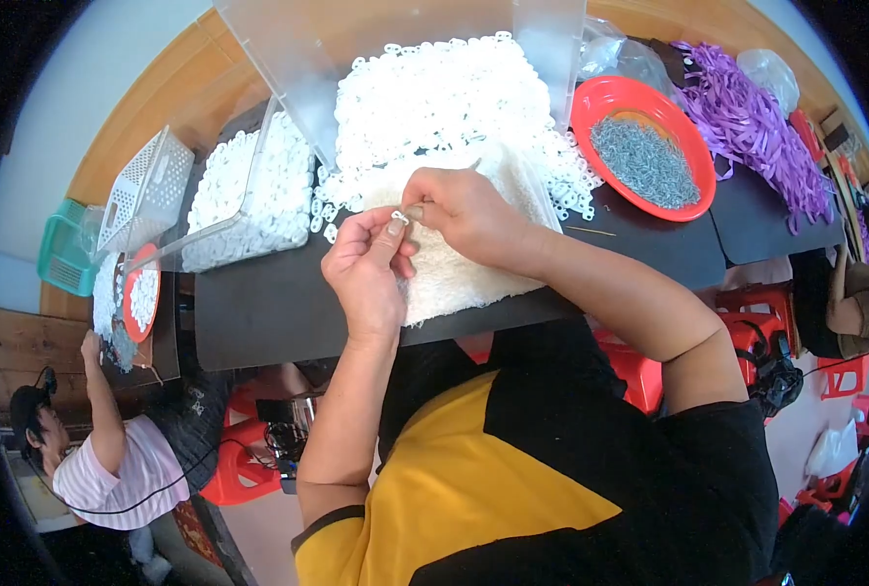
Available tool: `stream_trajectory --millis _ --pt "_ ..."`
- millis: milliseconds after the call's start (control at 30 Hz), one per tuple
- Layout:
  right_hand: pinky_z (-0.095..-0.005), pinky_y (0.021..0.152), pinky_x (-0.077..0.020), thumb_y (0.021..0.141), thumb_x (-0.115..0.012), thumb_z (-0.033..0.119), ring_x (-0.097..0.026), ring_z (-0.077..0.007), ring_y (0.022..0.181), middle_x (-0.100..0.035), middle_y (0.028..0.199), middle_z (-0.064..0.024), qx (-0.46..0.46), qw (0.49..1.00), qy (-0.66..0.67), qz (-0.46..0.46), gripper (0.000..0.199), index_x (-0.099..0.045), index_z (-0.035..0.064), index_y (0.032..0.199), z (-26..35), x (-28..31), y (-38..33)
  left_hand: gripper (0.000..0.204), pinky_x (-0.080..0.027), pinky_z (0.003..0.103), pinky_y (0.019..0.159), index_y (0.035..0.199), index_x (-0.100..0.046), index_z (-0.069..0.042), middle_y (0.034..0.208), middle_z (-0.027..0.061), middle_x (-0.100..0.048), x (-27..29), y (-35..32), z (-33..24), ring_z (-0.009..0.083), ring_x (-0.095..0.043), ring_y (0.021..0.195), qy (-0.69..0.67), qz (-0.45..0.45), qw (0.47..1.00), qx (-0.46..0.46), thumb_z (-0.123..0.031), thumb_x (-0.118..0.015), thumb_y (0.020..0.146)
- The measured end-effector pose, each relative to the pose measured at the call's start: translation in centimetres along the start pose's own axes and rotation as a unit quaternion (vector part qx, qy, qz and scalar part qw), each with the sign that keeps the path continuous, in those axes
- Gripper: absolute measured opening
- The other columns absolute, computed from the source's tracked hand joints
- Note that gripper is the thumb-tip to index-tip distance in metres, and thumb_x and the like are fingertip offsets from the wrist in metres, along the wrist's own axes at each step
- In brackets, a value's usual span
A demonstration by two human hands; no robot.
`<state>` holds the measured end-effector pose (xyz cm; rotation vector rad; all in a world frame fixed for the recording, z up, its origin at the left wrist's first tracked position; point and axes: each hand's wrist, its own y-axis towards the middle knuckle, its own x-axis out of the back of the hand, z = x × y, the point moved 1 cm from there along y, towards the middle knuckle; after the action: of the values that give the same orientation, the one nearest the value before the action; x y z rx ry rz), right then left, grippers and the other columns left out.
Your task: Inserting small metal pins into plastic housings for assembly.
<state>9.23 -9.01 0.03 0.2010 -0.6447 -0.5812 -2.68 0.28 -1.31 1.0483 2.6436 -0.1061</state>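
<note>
Over a cream towel [464, 283], my two hands meet fingertip to fingertip. My left hand [368, 273] pinches a small white plastic piece [400, 217] with holes between thumb and fingers. Against that piece presses my right hand [473, 220], its thumb and fingers closed; what they hold is mostly hidden, though a thin grey tip shows above the knuckles. Just beyond the hands, a big heap of similar white plastic pieces [444, 98] spills out of a clear plastic bin [288, 59] lying on its side.
Left of the towel stands a clear box [249, 230] of white parts. A red bowl [615, 93] at right holds small grey metal pieces [644, 161]; beyond lie purple ribbons [747, 127]. A co-worker [122, 459] sits at far left near baskets. Red stools [639, 376] stand below the table.
</note>
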Motion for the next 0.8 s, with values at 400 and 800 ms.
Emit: stream_trajectory --millis 400,800 --pt "-0.0425 0.069 -0.0482 0.088 -0.057 0.013 -0.062 -0.0369 0.080 -0.061 0.087 -0.0170 0.036 0.994 -0.101 -0.009 0.010 -0.056 0.0037 0.094 0.0 -0.6 -0.6 0.003 -0.041 0.020 0.046 0.088 -0.060 0.001 0.075 0.0057 -0.062 0.2 -0.2 0.2 0.0083 -0.056 0.058 0.010 0.016 1.000 -0.004 0.000 -0.058 0.091" --pt "-0.0417 0.066 -0.0474 0.084 -0.056 0.007 -0.061 -0.0355 0.076 -0.061 0.080 -0.0169 0.085 0.993 -0.074 -0.038 0.007 -0.057 0.0012 0.088 -0.4 -1.1 -0.4 0.006 -0.039 0.018 0.045 0.085 -0.059 0.000 0.073 0.0048 -0.062 -0.3 -0.3 0.0 0.0063 -0.053 0.055 0.012 0.000 1.000 -0.004 0.005 -0.058 0.088"
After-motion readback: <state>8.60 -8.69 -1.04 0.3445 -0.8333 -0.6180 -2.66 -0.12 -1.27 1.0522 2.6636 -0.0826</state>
